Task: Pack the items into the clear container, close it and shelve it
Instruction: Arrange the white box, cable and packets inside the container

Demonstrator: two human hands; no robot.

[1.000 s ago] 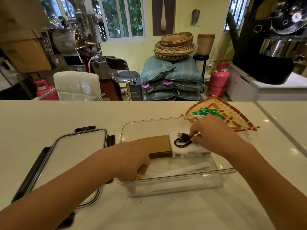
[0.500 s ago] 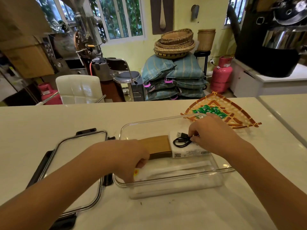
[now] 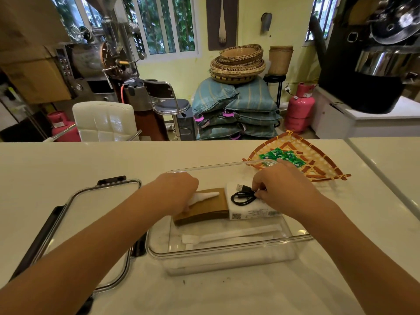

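The clear container (image 3: pixel 229 252) stands open on the white counter in front of me. Inside lie a brown box (image 3: pixel 205 210), a white box (image 3: pixel 252 211) with a coiled black USB cable (image 3: pixel 243 196) on top, and long white wrapped packets (image 3: pixel 229 235) along the near side. My left hand (image 3: pixel 175 192) is over the brown box, shut on a small white packet (image 3: pixel 205 197). My right hand (image 3: pixel 281 189) pinches the black cable on the white box. The container's lid (image 3: pixel 91 219), clear with black clasps, lies flat to the left.
A woven fan-shaped tray (image 3: pixel 318 164) with several green sachets (image 3: pixel 281 155) sits at the back right of the counter, just behind the container. Beyond the counter's far edge are a white chair (image 3: pixel 104 121), stacked sacks, baskets and pink gas cylinders.
My left hand has moved from the container's near left corner up and over the brown box, now holding a white packet. My right hand stays on the cable.
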